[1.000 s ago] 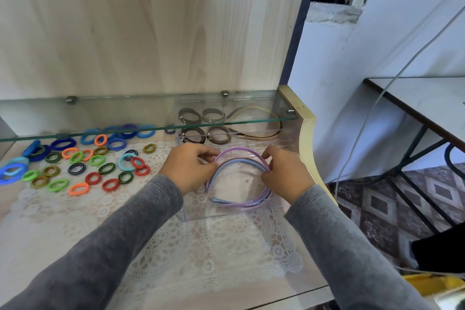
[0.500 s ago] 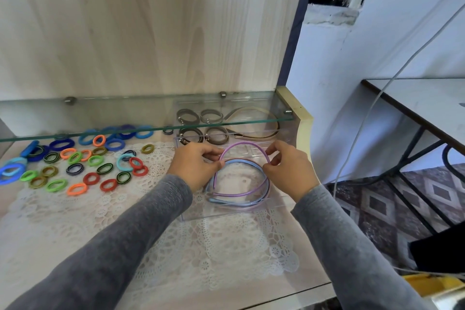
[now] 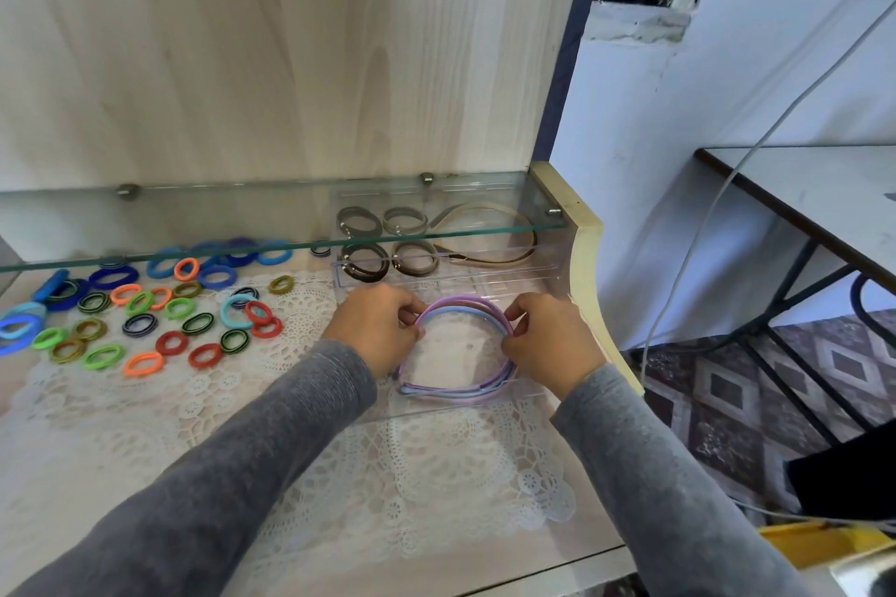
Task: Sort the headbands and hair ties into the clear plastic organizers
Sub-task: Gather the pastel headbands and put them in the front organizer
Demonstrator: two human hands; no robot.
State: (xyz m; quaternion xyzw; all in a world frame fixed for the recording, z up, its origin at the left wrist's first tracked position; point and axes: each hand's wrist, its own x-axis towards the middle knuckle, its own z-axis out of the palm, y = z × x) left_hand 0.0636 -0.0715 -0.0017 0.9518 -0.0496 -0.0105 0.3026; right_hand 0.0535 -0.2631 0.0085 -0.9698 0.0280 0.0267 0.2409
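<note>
Purple and blue headbands point(image 3: 456, 305) lie stacked in the near clear plastic organizer point(image 3: 436, 407). My left hand point(image 3: 376, 327) pinches their left side and my right hand point(image 3: 550, 339) pinches their right side. A second clear organizer point(image 3: 485, 279) behind it holds brown and grey hair ties point(image 3: 366, 255) and a beige headband point(image 3: 489, 235). Several loose hair ties point(image 3: 145, 310) in blue, green, orange, red and black lie scattered on the lace cloth to the left.
A glass shelf point(image 3: 194, 228) juts out over the back of the desk, above the far organizer. The desk's side panel point(image 3: 589, 257) stands just right of my right hand. A white cable point(image 3: 698, 238) hangs at the right, beside another table point(image 3: 824, 189).
Both hands have lowered the raised purple headband onto the blue one in the near organizer, so the stack lies flatter. The hands stay on its two sides.
</note>
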